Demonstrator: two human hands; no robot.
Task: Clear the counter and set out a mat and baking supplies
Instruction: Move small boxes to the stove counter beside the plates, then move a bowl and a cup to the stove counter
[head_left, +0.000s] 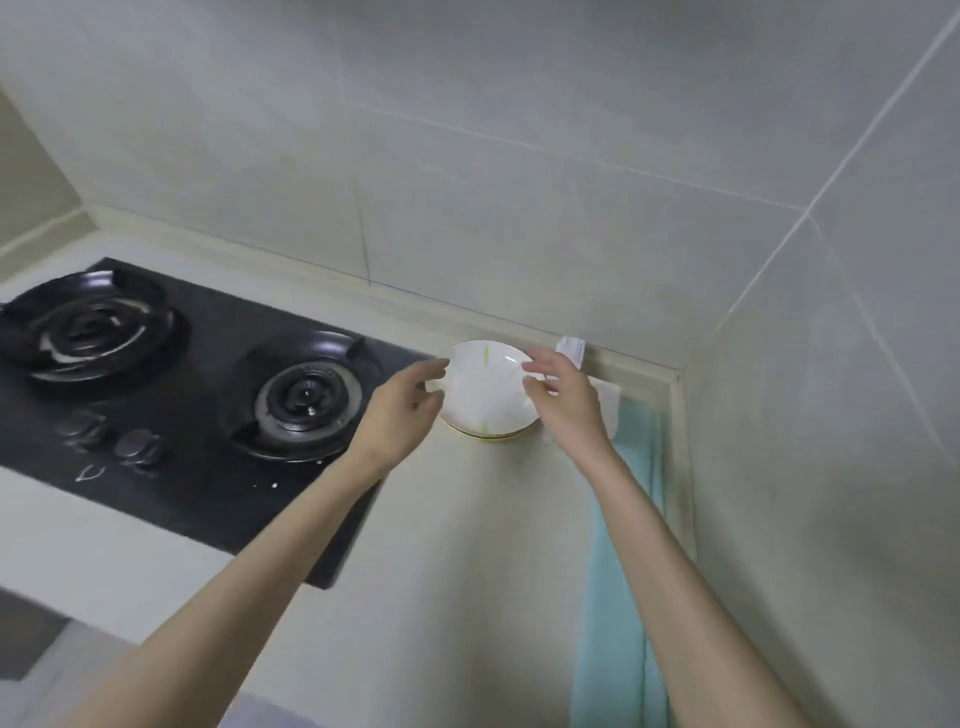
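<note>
Bowl: a white bowl (483, 389) with thin green stripes stands on the counter (467, 545) near its back edge, towards the back right corner and just right of the gas hob (208, 499).
Left hand: the left hand (408, 408) is at the bowl's left rim, fingers (436, 366) curved, with forefinger and thumb on either side of the rim.
Right hand: the right hand (566, 405) is at the right rim, its fingers (535, 364) bent and overlapping the bowl's edge.
Grip: blur hides whether either hand has closed on the rim or only touches it.
Handling: the bowl looks like glazed ceramic, so probably stiff, smooth, rather slippery and breakable, and of moderate weight. A two-handed hold on opposite rims, thumbs inside and fingers under the wall, would suit it, with a straight lift rather than a slide.
Beneath the bowl: a yellow edge (488, 439) shows at its base. It cannot be told whether this is a foot ring or a second dish that might come up with the bowl.
Right edge: a teal cloth (618, 597) runs along the counter's right edge and is cut off at the bottom of the view.
Back edge: a small white packet (571, 351) leans by the wall, partly behind the right hand, and its print is unreadable.
Unclear: a pale patch beside the right wrist cannot be identified.
</note>
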